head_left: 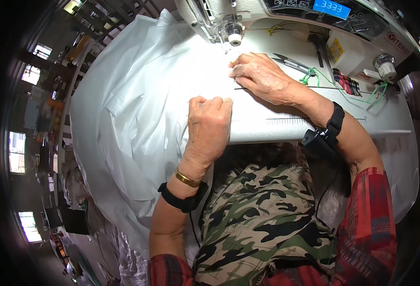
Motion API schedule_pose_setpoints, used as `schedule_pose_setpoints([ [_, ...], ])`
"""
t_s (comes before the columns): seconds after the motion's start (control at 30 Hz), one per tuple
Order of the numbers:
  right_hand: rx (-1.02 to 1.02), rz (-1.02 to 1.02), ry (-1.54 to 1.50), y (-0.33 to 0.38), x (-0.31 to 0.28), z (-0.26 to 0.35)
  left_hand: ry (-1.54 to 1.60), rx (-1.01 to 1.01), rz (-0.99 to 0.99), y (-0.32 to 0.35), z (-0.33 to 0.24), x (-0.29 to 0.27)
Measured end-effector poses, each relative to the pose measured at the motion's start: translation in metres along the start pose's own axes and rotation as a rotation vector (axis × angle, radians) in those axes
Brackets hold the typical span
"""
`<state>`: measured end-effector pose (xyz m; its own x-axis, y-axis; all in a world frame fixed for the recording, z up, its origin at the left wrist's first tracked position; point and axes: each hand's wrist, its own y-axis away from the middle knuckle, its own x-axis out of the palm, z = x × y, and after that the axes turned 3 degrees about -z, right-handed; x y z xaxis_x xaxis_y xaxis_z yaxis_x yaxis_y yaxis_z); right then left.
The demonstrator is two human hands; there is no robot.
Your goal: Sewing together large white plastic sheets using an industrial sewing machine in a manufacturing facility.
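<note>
A large sheet of white woven plastic (119, 100) spreads over the left of the sewing machine bed and hangs down past its front edge. My left hand (209, 124) is closed in a fist on the sheet's right part, gripping it near the bed's front edge. Farther back, my right hand (262, 76) has its fingers pinched together at the white material, just in front of the needle area. Bright lamp glare there hides what the fingertips hold. The sewing machine head (231, 28) stands over this spot, its presser foot washed out by light.
Thread snips (293, 63) with green thread (322, 78) lie on the bed right of my right hand. Behind them are a dark-handled tool (317, 50) and a plaid cloth scrap (347, 83). A ruler scale (291, 121) runs along the bed's front. The machine's control panel (331, 9) overhangs the back.
</note>
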<state>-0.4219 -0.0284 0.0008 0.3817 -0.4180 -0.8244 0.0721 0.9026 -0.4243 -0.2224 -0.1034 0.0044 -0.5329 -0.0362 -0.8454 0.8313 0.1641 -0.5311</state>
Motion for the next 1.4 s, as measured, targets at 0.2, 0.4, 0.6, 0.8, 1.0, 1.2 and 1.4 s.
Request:
schedule_pose_setpoints([
  [0.2,0.009,0.001,0.054,0.002,0.001,0.003,-0.001,0.043,0.034,-0.01,0.011,0.003],
  [0.4,0.054,0.078,-0.004,0.0,-0.004,0.005,-0.059,0.051,0.046,-0.024,0.025,0.012],
  [0.6,-0.025,0.012,0.004,0.0,-0.001,0.007,-0.077,0.005,0.072,-0.035,0.034,0.018],
  [0.8,-0.024,0.008,-0.061,0.0,0.0,0.006,-0.116,-0.053,0.058,-0.044,0.039,0.024],
  [1.0,0.255,-0.077,-0.401,-0.002,0.002,-0.005,-0.071,-0.031,-0.056,-0.039,0.041,0.032],
  [1.2,0.385,-0.236,-0.622,-0.007,0.004,-0.005,-0.066,-0.075,-0.157,-0.037,0.041,0.041],
  [1.4,0.462,-0.25,-0.685,-0.008,0.009,-0.011,-0.065,-0.104,-0.121,-0.037,0.036,0.044],
])
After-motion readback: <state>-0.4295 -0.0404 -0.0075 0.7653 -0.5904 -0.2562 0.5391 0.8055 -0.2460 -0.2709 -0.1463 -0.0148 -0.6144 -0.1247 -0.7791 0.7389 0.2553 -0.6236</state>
